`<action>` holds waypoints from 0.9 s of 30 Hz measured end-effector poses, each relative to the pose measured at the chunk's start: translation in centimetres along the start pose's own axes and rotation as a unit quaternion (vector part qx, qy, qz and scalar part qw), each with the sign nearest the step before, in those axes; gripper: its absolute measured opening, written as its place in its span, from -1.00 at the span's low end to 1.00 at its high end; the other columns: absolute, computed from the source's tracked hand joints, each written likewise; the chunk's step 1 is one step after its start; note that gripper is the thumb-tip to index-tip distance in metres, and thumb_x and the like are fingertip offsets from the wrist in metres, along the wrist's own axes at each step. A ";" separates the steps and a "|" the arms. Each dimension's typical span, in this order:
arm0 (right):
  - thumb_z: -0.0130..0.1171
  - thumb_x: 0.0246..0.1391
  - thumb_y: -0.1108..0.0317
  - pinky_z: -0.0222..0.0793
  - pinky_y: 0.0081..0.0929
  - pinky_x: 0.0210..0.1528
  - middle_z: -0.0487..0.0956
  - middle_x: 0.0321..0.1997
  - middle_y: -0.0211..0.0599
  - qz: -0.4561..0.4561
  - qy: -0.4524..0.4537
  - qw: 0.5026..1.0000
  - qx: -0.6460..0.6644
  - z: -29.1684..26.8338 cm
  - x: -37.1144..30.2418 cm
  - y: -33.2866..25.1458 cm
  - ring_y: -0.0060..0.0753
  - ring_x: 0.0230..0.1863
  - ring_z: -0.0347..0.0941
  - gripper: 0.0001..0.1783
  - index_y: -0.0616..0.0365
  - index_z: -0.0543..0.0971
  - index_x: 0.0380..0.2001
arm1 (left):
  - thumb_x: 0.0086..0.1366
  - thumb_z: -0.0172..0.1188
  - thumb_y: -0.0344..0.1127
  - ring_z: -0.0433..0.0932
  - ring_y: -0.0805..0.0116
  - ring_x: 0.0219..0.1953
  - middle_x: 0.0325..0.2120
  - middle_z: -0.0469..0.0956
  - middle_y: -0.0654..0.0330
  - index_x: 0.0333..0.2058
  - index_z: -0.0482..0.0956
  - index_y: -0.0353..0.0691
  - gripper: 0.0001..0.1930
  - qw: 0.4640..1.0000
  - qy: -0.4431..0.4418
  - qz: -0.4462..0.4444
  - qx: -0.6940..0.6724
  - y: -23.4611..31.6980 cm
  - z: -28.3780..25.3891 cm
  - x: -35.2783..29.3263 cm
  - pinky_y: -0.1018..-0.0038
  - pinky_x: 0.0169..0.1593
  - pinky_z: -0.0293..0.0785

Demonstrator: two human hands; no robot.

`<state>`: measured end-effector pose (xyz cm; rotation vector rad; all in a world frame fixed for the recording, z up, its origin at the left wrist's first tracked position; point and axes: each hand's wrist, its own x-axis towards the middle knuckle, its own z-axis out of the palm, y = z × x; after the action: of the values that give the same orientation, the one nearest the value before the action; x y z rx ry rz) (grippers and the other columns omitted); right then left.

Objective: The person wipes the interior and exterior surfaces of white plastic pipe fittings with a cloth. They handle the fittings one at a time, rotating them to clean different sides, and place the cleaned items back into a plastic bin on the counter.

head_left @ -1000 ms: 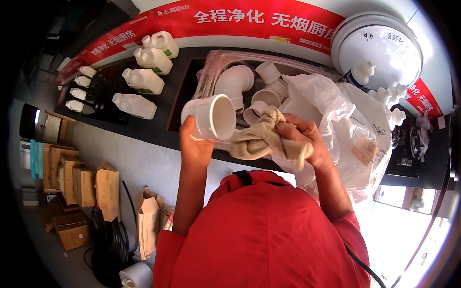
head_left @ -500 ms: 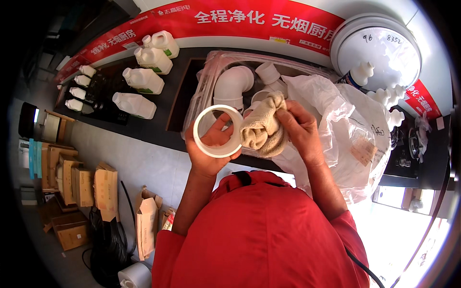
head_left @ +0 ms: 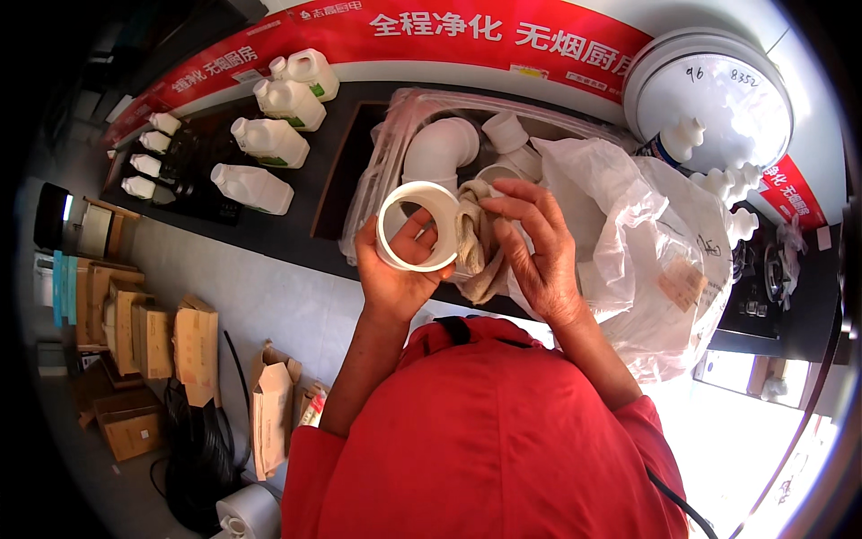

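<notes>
A short white plastic pipe fitting [head_left: 389, 235] rests in my left hand [head_left: 392, 286], its round open end facing up. Fingers of that hand show through the opening. Against the fitting's right side hangs a crumpled beige cloth [head_left: 483, 260]. My right hand [head_left: 545, 256] is beside the cloth, fingers stretched and spread, with the fingertips at the cloth's upper part. Whether they pinch any of it is hard to see. Just beyond, a white elbow pipe [head_left: 440, 151] and another white pipe fitting [head_left: 507, 135] lie in a plastic-wrapped sink [head_left: 382, 157].
Translucent plastic sheeting [head_left: 588, 180] covers the sink's right side. White jugs [head_left: 256, 189] stand on the dark counter [head_left: 305, 235] at left. Round white lids [head_left: 709, 99] lean at the back right, near white bottles [head_left: 682, 135]. Cardboard boxes [head_left: 196, 346] and black hose [head_left: 193, 458] occupy the floor at lower left.
The right hand's fingers have spread from their grip on the bunched cloth. The cloth now hangs looser and closer to the fitting, which has shifted slightly up and right.
</notes>
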<state>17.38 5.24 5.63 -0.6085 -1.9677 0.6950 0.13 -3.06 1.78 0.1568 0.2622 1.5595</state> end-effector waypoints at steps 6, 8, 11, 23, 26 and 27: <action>0.20 0.04 0.43 0.41 -0.50 -0.17 0.51 -0.15 -0.32 0.115 -0.056 0.989 0.068 -0.4 -0.2 0.0 -0.42 -0.15 0.45 -0.86 0.21 0.53 -0.31 | 0.18 -0.20 0.33 0.50 0.13 -0.12 0.03 0.38 -0.01 0.14 0.25 -0.28 -0.20 0.998 0.025 0.026 0.057 0.7 -1.0 0.0 0.34 -0.41 0.50; 0.15 0.11 0.43 0.39 -0.57 -0.19 0.52 -0.24 -0.38 0.221 -0.045 0.953 0.203 -1.7 0.0 -0.8 -0.56 -0.20 0.44 -0.88 0.25 0.49 -0.31 | 0.18 -0.21 0.33 0.50 0.16 -0.13 0.01 0.40 0.01 0.14 0.25 -0.27 -0.20 0.995 0.036 0.040 0.089 1.1 -1.5 0.0 0.35 -0.43 0.48; 0.01 0.23 0.38 0.33 -0.67 -0.19 0.50 -0.31 -0.44 0.259 -0.003 0.927 0.272 -3.6 0.9 -1.2 -0.70 -0.27 0.38 -0.83 0.25 0.44 -0.19 | 0.20 -0.21 0.31 0.50 0.19 -0.15 -0.01 0.40 0.05 0.15 0.23 -0.25 -0.23 0.991 0.044 0.044 0.119 2.1 -1.9 0.0 0.36 -0.46 0.45; -0.11 0.29 0.22 0.40 -0.55 -0.14 0.54 -0.23 -0.35 0.333 0.028 0.787 0.518 -1.9 0.5 -0.3 -0.55 -0.23 0.49 -0.70 0.21 0.44 -0.11 | 0.25 -0.06 0.13 0.47 0.25 0.01 0.00 0.46 0.09 0.14 0.31 -0.24 -0.36 0.976 0.109 0.079 0.169 -0.1 -0.7 -0.1 0.31 0.00 0.43; -0.10 0.29 0.21 0.36 -0.39 0.06 0.51 -0.06 -0.28 0.339 -0.028 0.737 0.583 0.0 -0.4 0.2 -0.39 -0.03 0.48 -0.68 0.21 0.40 -0.04 | 0.28 0.00 0.09 0.44 0.22 0.08 0.03 0.45 0.09 0.14 0.28 -0.27 -0.38 0.984 0.102 0.065 0.129 -1.1 -0.5 -0.1 0.29 0.15 0.34; -0.08 0.28 0.21 0.27 -0.39 0.15 0.46 0.03 -0.26 0.334 -0.053 0.742 0.579 0.1 -0.6 -0.1 -0.40 0.07 0.40 -0.61 0.24 0.35 0.06 | 0.28 0.01 0.09 0.41 0.21 0.10 0.05 0.42 0.07 0.15 0.26 -0.28 -0.37 0.984 0.082 0.071 0.139 -1.3 -0.7 0.1 0.27 0.20 0.29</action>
<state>17.59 4.70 5.30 -0.4326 -0.9635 2.1819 1.22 -3.06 0.77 0.2691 0.6107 1.6741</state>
